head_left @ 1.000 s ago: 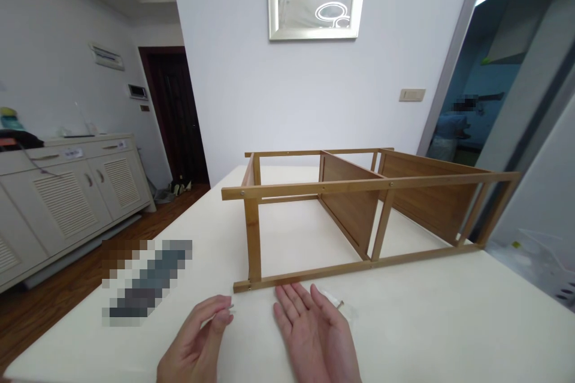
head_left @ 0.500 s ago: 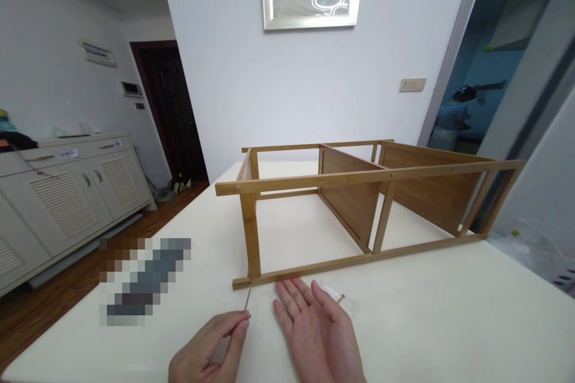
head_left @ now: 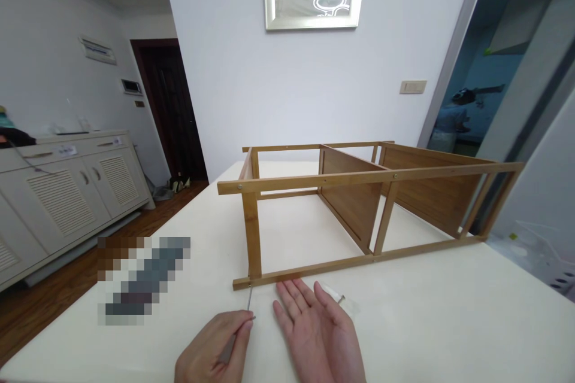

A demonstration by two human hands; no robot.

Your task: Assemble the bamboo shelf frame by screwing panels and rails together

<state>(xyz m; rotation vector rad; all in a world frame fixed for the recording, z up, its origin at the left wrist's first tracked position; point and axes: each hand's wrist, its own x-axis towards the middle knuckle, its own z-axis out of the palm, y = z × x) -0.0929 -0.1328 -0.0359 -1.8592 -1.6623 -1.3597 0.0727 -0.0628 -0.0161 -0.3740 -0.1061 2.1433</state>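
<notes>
A wooden shelf frame (head_left: 309,178) lies on its side on the white table (head_left: 431,317). My left hand (head_left: 215,347) pinches a thin metal hex key (head_left: 250,299) between thumb and forefinger. The tip of the key meets the lower front rail near its left end, where a small bolt head shows. Palm up, my right hand (head_left: 317,335) rests on the table with fingers spread, their tips against or just under the same rail; nothing lies in it. Behind its thumb is a clear plastic bag (head_left: 348,305) with a small screw (head_left: 341,298) on or in it.
A blurred-out dark object (head_left: 150,278) lies at the table's left. White cabinets (head_left: 67,191) stand along the left wall, with a dark door (head_left: 168,114) beyond. A framed picture (head_left: 314,29) hangs above. Through the doorway at right another person (head_left: 451,122) is visible.
My left hand has shifted slightly to the right, turning the hex key a little while its tip stays at the rail. The right hand and the shelf frame hold still.
</notes>
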